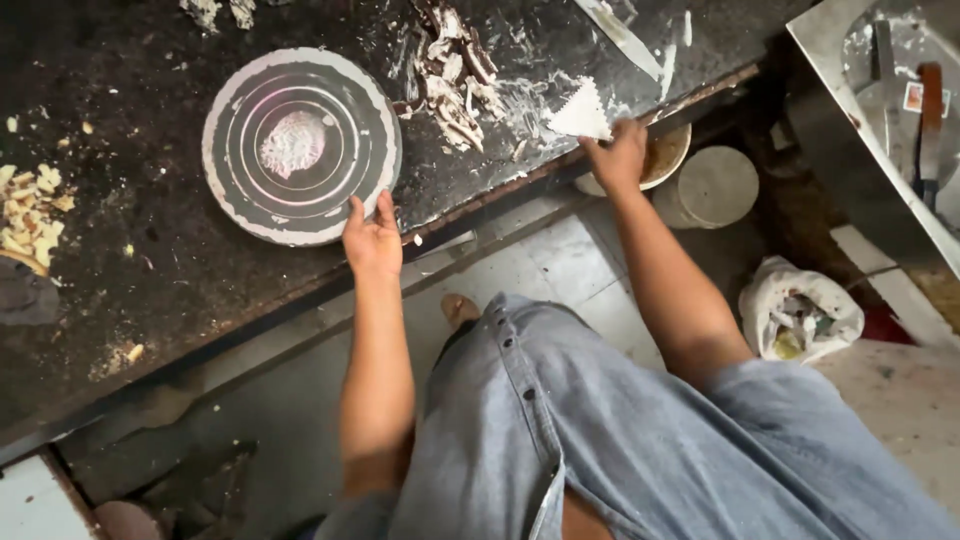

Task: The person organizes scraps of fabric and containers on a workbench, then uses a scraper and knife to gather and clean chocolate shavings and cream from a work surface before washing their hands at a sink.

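A round turntable on the dark table is touched at its near rim by the left hand, grip loose. A white toothed scraper is pinched in the right hand. Below, a bowl is half hidden; its brownish contents are unclear.

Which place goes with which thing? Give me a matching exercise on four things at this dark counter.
Things:
1. round disc
2. toothed white scraper
3. long knife
4. pale crumb heap

Places:
A. far left edge of the counter
B. held by the right hand
C. under the left hand's fingertips
D. top of the counter, beyond the scraper

Pairs: 1-C, 2-B, 3-D, 4-A
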